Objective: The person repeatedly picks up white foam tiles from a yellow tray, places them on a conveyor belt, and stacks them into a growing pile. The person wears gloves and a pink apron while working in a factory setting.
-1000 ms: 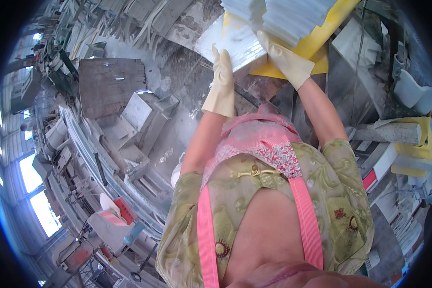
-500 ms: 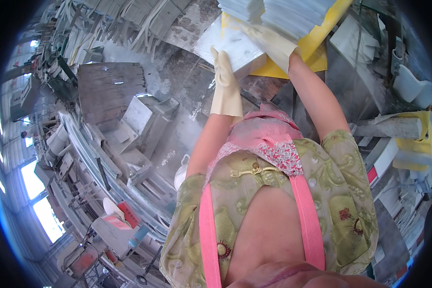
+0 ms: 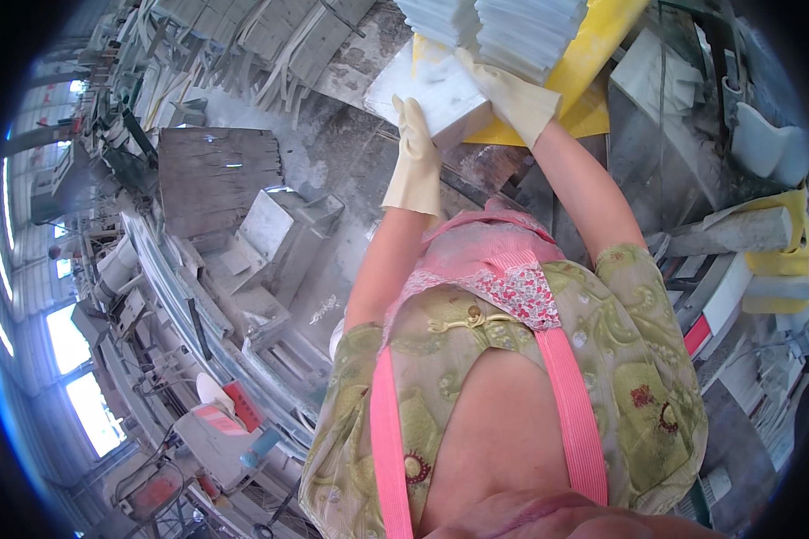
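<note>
A white marble-like block or stack of slabs [image 3: 436,90] lies at the top centre, its top face marked with grey veins. My left hand [image 3: 413,153], in a cream rubber glove, rests against its near-left side with fingers stretched upward. Along its right side lies my right hand [image 3: 517,97], gloved alike, fingers extended toward the far corner. Neither hand's fingers wrap around the piece. Just beyond it stand thin white slabs in stacks [image 3: 526,36], and yellow sheeting [image 3: 589,117] shows beneath and to the right.
Bundles of pale strips [image 3: 270,45] fill the far left. A worn dark board [image 3: 220,180] and a box-like block [image 3: 270,229] lie left of me. Long rails [image 3: 189,332] curve past on that side. At right are a white container [image 3: 764,144] and a grey roll [image 3: 733,238].
My right hand has shifted slightly right and nearer, from over the block's far part to its right side. My left hand stays against the near-left side.
</note>
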A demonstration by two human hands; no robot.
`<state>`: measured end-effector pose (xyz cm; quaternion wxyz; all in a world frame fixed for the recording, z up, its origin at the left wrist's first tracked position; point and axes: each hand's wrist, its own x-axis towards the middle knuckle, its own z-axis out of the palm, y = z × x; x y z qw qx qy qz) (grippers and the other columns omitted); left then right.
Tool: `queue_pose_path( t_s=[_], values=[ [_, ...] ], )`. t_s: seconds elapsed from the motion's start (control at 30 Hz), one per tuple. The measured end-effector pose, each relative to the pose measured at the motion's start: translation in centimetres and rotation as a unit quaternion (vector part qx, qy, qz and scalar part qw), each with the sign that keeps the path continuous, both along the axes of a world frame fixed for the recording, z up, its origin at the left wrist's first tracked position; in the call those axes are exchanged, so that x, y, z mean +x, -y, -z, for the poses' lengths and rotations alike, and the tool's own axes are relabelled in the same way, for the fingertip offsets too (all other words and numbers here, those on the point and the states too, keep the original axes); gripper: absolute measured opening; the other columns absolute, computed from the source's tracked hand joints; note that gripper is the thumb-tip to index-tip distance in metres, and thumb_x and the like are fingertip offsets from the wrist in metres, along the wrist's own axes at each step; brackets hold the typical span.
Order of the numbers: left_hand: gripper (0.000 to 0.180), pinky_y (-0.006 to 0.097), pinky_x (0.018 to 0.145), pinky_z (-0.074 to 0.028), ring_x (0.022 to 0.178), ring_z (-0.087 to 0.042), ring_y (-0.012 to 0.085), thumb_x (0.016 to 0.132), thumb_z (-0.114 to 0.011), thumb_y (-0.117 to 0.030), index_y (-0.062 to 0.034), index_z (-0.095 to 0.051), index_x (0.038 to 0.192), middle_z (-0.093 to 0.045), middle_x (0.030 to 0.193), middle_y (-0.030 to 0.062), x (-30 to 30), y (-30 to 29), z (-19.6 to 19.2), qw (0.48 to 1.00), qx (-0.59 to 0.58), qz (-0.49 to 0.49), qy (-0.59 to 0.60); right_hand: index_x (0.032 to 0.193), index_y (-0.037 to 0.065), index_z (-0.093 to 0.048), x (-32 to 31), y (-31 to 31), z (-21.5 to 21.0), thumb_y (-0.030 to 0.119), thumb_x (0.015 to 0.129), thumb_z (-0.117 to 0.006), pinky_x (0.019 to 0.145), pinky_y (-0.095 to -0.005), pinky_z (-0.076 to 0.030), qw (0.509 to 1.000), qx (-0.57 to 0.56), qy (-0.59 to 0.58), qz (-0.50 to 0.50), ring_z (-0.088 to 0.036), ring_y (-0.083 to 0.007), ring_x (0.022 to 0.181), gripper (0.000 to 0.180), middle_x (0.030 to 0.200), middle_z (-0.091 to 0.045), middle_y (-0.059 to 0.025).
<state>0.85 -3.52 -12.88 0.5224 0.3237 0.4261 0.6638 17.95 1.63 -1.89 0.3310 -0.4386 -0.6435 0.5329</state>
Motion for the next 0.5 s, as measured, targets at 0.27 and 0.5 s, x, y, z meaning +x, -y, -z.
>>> queue_pose_path(
  t_s=[0.27, 0.5],
  values=[
    [0.132, 0.042, 0.112, -0.042, 0.133, -0.052, 0.0388, 0.065, -0.088, -0.053, 0.0113, -0.018, 0.156, -0.043, 0.151, 0.0288, -1.0, -1.2, -13.0, 0.679, -0.105, 0.110, -0.719, 0.149, 0.006, -0.048, 0.7, 1.1, -1.2, 0.026, 0.095, -0.052, 0.119, -0.0382, -0.033, 1.000, 0.005, -0.008, -0.008, -0.037, -0.0263, 0.148, 0.059, 0.160, -0.038, -0.0163],
    [0.110, 0.042, 0.090, -0.055, 0.111, -0.064, 0.0407, 0.051, -0.091, -0.045, 0.0163, -0.043, 0.128, -0.059, 0.123, 0.0308, 2.4, -3.6, -13.6, 0.525, -0.098, 0.161, -0.830, 0.153, 0.001, -0.039, -0.1, -0.2, 1.7, 0.030, 0.098, -0.055, 0.116, -0.0354, -0.035, 0.999, -0.005, -0.037, -0.003, -0.049, -0.0295, 0.136, 0.064, 0.141, -0.058, -0.0172]
  ],
)
